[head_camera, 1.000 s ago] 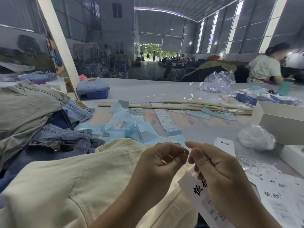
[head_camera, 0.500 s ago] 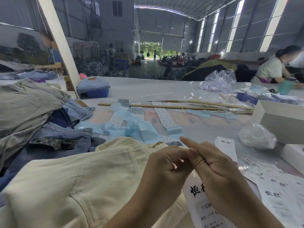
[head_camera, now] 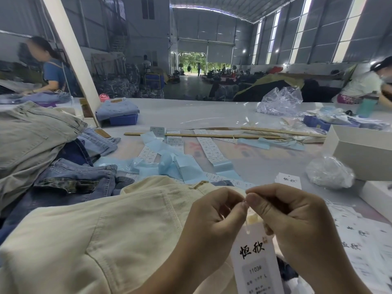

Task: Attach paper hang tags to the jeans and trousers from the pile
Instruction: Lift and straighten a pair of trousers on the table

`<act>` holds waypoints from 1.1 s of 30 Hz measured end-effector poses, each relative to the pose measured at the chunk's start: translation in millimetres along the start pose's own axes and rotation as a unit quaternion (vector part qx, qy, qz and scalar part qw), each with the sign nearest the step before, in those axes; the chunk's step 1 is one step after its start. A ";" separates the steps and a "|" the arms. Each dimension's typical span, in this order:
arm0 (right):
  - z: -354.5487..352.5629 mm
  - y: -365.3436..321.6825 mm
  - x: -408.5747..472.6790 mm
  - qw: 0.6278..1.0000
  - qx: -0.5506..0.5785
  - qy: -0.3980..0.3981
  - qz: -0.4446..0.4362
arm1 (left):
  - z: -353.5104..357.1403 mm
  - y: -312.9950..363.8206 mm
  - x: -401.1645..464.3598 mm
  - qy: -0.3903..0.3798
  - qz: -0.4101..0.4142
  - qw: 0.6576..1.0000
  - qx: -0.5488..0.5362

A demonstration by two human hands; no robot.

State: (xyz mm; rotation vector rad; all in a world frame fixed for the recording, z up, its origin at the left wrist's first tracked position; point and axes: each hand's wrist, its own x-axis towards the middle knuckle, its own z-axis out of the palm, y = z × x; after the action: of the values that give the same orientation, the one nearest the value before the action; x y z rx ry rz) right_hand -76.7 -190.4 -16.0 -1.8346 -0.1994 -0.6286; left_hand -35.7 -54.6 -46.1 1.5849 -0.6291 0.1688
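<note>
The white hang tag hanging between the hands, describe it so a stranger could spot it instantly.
Start at the cream trousers in the foreground. At their right edge, the hang tag dangles below the two hands' meeting fingertips. Unlike the loose tags lying flat, it hangs upright.

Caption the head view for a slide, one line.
Both hands, left and right, pinch a hang tag's string over cream trousers beside a jeans pile.

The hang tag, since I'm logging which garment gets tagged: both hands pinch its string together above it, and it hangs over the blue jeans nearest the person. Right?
Not quite. In the head view both hands, left hand and right hand, do pinch together above the hang tag, but the garment nearest the person is the cream trousers, not blue jeans.
</note>
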 end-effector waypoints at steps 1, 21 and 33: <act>-1.2 0.6 -1.0 1.000 0.019 -0.006 0.014 | -0.3 -0.8 -0.4 0.001 -0.006 1.000 -0.002; -7.6 2.6 -1.4 0.996 0.006 -0.077 0.038 | -13.5 -0.6 -3.4 0.001 -0.015 0.999 0.043; -5.8 4.0 -7.2 0.997 -0.045 -0.056 -0.002 | -8.4 2.2 -11.9 0.021 0.020 0.991 0.132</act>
State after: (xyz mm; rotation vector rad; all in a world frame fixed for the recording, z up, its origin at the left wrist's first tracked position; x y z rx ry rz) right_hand -82.9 -196.0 -21.7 -1.9593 -0.2533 -0.5460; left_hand -44.5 -43.1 -48.6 1.8184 -0.6252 0.3243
